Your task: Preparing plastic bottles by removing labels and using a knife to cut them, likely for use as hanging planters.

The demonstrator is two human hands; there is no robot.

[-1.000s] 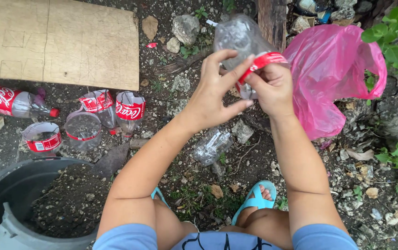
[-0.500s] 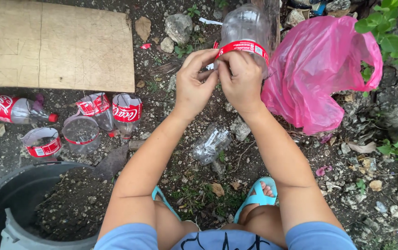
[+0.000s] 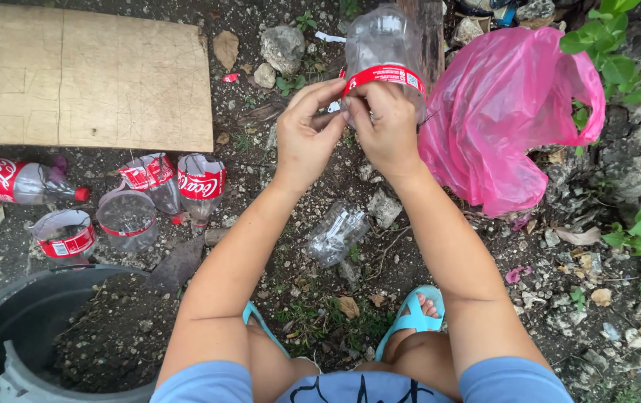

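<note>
Behind both hands [image 3: 350, 130], the clear bottle's [image 3: 386, 41] lower part is hidden.

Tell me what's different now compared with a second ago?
The bottle piece was turned from tilted to standing straight up, its red label now level around it. Both hands closed in under the label: the left hand and right hand now pinch its lower edge side by side. The pink bag, cut bottles, board and bucket kept their places.

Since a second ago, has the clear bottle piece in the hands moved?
Yes. The clear bottle piece has turned its red label band toward the hands and now overlaps the wooden post behind it, closer to the pink bag.
</note>
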